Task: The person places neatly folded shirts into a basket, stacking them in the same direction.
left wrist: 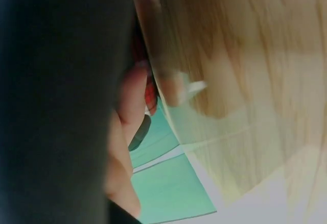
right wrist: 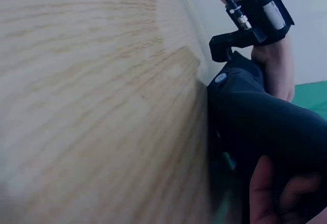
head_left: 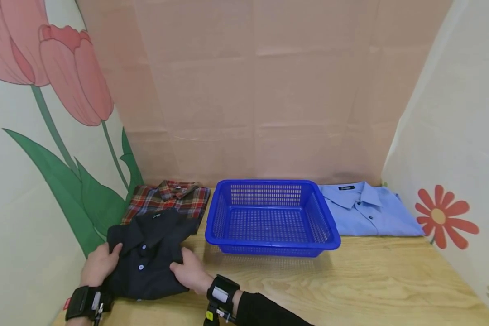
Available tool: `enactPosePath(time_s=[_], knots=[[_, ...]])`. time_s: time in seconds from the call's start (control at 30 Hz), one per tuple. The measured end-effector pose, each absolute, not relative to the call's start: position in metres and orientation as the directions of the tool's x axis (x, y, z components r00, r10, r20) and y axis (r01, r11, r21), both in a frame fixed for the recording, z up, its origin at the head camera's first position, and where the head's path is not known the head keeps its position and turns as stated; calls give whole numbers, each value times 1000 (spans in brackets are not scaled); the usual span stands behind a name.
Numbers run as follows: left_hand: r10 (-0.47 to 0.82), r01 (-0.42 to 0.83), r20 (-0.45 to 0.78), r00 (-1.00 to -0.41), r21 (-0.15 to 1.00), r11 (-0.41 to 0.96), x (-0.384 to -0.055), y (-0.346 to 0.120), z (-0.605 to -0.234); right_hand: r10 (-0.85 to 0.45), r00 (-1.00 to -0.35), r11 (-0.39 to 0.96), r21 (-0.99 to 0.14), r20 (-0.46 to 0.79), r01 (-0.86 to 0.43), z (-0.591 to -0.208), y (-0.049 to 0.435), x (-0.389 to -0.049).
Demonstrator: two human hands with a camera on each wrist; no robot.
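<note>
A folded black shirt [head_left: 146, 253] with pale buttons is at the left of the table, its collar toward the back. My left hand [head_left: 99, 263] grips its left edge, thumb on top. On the opposite edge my right hand [head_left: 190, 270] pinches the cloth, thumb above and fingers beneath. In the right wrist view the shirt [right wrist: 271, 122] is lifted at this side, with curled fingers [right wrist: 261, 188] under it. Behind it lies a folded plaid shirt [head_left: 195, 199], partly covered by the black one.
A blue plastic basket [head_left: 269, 245] with perforated walls stands mid-table, right of the black shirt. Beyond it on the right lies a folded light blue shirt [head_left: 375, 213]. A brown-papered wall [head_left: 269, 90] rises at the back, with flower-printed walls on both sides.
</note>
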State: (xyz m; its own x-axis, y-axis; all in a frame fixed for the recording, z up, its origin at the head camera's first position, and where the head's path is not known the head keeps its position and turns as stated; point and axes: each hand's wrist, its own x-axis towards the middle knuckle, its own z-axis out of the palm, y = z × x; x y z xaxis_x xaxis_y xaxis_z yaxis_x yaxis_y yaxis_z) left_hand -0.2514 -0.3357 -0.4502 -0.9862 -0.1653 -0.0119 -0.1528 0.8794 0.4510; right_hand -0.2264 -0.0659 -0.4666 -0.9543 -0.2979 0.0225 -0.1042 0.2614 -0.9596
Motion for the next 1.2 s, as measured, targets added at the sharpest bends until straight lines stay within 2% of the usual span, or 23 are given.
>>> enactPosePath(time_s=[0.17,0.43,0.7,1.0,1.2], knots=[[-192,-155,31,-981,474,867,-251,-329,-449,-355,-931,381,-896,85,-227,-454,-60,-228],[-264,-168,117,-957,518,839,-250,-312,-448,-394,-915,480,-831,82,-281,-432,-51,-229],[-276,-91,248,-929,570,816,-256,-287,-434,-390,-896,459,-798,215,-391,-412,-25,-234],[-252,50,406,-878,604,795,-267,-257,-419,-354,-899,423,-813,259,-400,-389,9,-243],[-257,91,450,-855,619,780,-272,-244,-411,-350,-903,434,-810,251,-394,-386,30,-247]])
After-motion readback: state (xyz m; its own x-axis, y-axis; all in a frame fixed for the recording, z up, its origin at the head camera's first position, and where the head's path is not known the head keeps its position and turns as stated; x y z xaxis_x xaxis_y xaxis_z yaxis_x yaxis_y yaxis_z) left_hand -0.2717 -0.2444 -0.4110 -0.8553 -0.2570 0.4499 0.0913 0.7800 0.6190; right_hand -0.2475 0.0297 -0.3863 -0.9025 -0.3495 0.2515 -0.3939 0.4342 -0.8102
